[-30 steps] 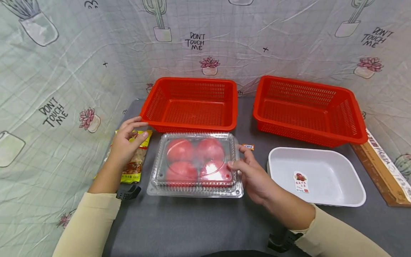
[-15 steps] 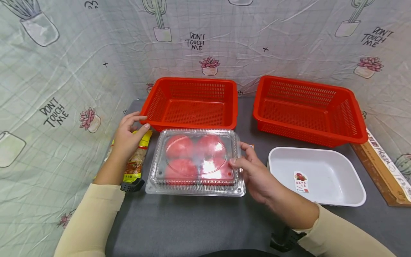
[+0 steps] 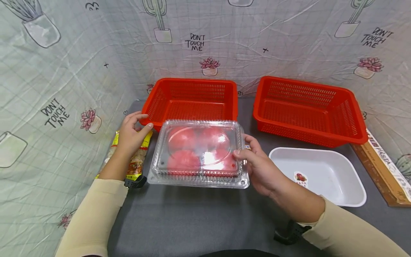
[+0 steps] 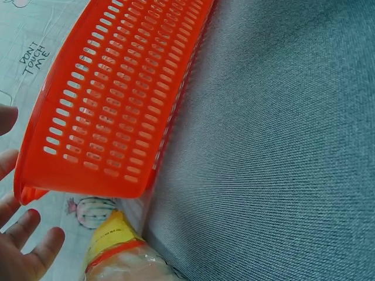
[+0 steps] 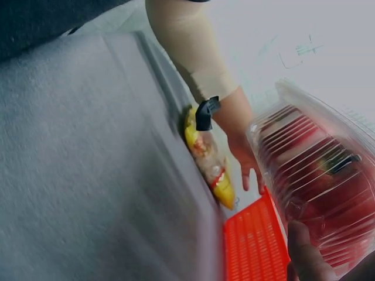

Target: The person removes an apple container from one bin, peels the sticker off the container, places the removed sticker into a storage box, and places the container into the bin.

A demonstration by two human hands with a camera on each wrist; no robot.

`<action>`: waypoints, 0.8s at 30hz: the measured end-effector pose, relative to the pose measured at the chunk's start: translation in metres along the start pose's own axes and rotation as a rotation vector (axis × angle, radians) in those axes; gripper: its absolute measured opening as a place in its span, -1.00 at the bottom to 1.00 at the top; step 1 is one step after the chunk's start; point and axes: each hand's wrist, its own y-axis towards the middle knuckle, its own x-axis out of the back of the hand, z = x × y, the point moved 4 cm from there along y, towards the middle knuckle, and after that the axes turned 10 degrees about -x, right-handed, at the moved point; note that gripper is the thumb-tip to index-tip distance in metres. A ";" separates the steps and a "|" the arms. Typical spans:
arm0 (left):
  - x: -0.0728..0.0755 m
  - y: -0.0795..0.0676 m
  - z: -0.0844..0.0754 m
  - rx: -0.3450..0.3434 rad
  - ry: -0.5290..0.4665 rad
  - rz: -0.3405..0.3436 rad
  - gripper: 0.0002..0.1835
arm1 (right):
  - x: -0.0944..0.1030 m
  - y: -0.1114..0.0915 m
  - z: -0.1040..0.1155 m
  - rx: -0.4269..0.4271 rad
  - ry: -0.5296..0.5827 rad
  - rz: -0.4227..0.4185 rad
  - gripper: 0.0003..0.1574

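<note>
My right hand (image 3: 264, 171) grips the right edge of a clear plastic clamshell box (image 3: 199, 180), thumb on its lid. Several red tomatoes (image 3: 183, 160) lie inside; in the right wrist view a green stem shows on one tomato (image 5: 328, 196). The box is held above the table, slightly tilted, and overlaps the front rim of the left red basket (image 3: 192, 84). At that basket's left front corner is my left hand (image 3: 130, 137), fingers extended and thumb apart, fingertips right at the rim. Beneath this hand lies a yellow food packet (image 3: 135, 166), partly hidden by the forearm.
A second red basket (image 3: 308, 134) stands at the back right. In front of it is a white tray (image 3: 334, 178) with a fruit sticker. A long brown pasta box (image 3: 379, 171) lies at the far right. A patterned cloth (image 3: 244, 46) hangs behind and on the left.
The clamshell box has risen off the table and moved away from me toward the left basket, carried by my right hand. My left hand has shifted slightly forward along the basket's corner.
</note>
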 end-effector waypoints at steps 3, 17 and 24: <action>-0.001 0.000 0.002 0.014 -0.003 0.004 -0.49 | 0.003 0.002 0.005 -0.001 -0.003 -0.017 -0.09; -0.002 0.003 0.014 0.067 0.010 0.000 -0.39 | 0.003 0.011 0.032 0.021 -0.016 -0.032 -0.15; -0.003 0.005 0.015 0.105 -0.002 0.005 -0.31 | 0.002 0.023 0.043 0.032 0.014 -0.053 -0.20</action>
